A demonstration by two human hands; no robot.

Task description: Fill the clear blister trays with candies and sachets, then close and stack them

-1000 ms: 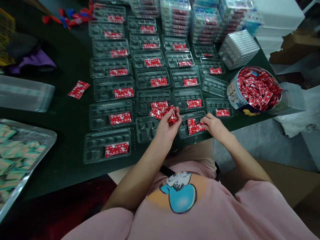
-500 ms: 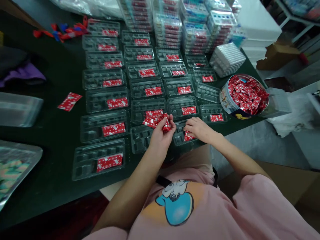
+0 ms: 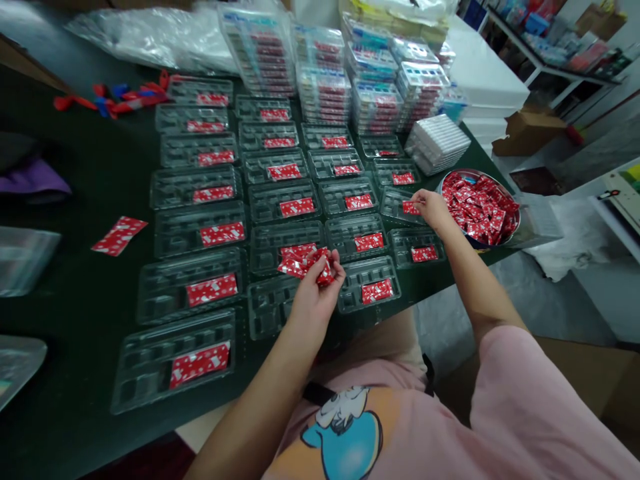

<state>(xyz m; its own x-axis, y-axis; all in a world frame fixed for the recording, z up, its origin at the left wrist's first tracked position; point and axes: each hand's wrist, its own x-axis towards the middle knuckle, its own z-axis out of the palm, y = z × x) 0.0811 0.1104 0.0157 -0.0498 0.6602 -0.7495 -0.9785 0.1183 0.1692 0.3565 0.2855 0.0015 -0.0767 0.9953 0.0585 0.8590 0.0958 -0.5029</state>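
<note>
Several small red packets with white spots are bunched in my left hand, whose fingers are closed on them above the front trays. My right hand pinches one red packet over a clear plastic tray in the right-hand column. Below that hand, another tray holds a red packet. A red packet also lies in the clear tray right of my left hand. The tray under my left wrist is partly hidden.
Rows of clear trays with red packets cover the dark green table. A round tub full of red packets stands at the right edge. Stacked filled packs and a white stack stand behind. One loose packet lies left.
My right hand has left the front tray, where a packet now lies, and moved up and right to another tray with a packet. My left hand still holds its bunch. The view has shifted.
</note>
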